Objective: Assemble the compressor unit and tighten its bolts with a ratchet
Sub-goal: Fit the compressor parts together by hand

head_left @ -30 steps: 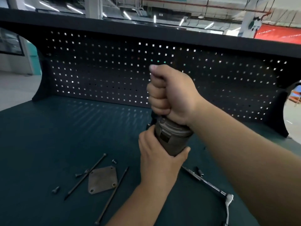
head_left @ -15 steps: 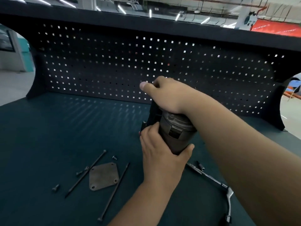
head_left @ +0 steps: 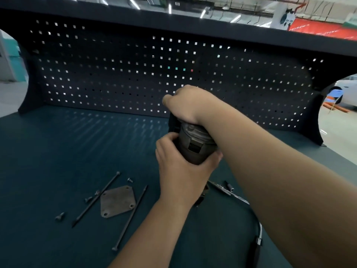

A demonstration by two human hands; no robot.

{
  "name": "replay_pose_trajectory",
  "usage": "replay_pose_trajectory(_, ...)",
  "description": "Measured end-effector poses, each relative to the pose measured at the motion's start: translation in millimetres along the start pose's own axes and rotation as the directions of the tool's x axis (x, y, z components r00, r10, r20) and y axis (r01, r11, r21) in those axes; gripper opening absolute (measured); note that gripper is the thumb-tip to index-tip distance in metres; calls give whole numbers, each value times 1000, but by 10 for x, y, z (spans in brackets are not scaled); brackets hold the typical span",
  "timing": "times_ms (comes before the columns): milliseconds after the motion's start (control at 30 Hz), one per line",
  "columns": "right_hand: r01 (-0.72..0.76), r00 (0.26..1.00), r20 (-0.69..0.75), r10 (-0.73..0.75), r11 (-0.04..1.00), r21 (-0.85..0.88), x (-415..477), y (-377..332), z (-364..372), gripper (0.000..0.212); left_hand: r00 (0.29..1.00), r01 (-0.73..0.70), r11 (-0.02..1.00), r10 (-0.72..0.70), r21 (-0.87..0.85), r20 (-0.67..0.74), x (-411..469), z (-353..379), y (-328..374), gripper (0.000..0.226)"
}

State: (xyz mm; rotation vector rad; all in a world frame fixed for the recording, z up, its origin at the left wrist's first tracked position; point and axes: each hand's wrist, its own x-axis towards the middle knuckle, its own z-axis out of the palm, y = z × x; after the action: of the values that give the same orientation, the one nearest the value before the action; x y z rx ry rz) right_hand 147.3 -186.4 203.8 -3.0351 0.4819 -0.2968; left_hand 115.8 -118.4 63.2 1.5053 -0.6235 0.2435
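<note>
Wide dark-teal worktop, matte, with streaks of light falling across it from the pegboard at the back. That board is dark and dotted with small square holes, daylight showing through many of them. A dark shelf runs along its top. Beyond it is a big hall with strip lights on the ceiling, a red banner up at the right and a sign on a pillar, both too blurred to read. At the far right edge there's a blue chair on a pale floor.

Centre stage is the compressor, a grey metal cylinder standing on end on the worktop. The left hand wraps around its lower body, thumb on one side and fingers on the other. The right hand is clamped over the top, fingers curled down the far side.

Down left lies a flat metal plate with corner holes, between two long bolts, with short bolts scattered near it. To the right, the ratchet lies just beside a small socket.
</note>
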Motion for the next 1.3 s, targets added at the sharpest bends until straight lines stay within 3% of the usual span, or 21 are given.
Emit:
replay_pose_trajectory(133,-74,997,31,72,995,68,22,-46,-15,26,984,164,967,-147,-197,99,101,-57,194,55)
replay_pose_trajectory(367,-76,989,145,41,967,244,-138,434,-209,57,928,367,906,-342,-210,148,264,-15,313,36)
replay_pose_trajectory(467,-95,994,86,66,917,387,-182,563,-65,60,897,430,876,-387,-219,212,353,-62,268,37)
replay_pose_trajectory(700,-66,989,-77,127,841,538,-193,626,96,47,903,408,888,-357,-211,241,400,-96,237,51)
replay_pose_trajectory(900,-118,975,-95,202,827,549,-215,628,127,42,894,430,850,-353,-304,277,420,-75,216,66)
replay_pose_trajectory(1100,-200,949,-88,302,797,570,-188,582,123,40,934,338,851,-253,-401,250,401,-75,163,55)
replay_pose_trajectory(1300,-191,958,-66,279,794,577,-175,586,115,34,943,320,845,-242,-428,227,457,-90,182,49)
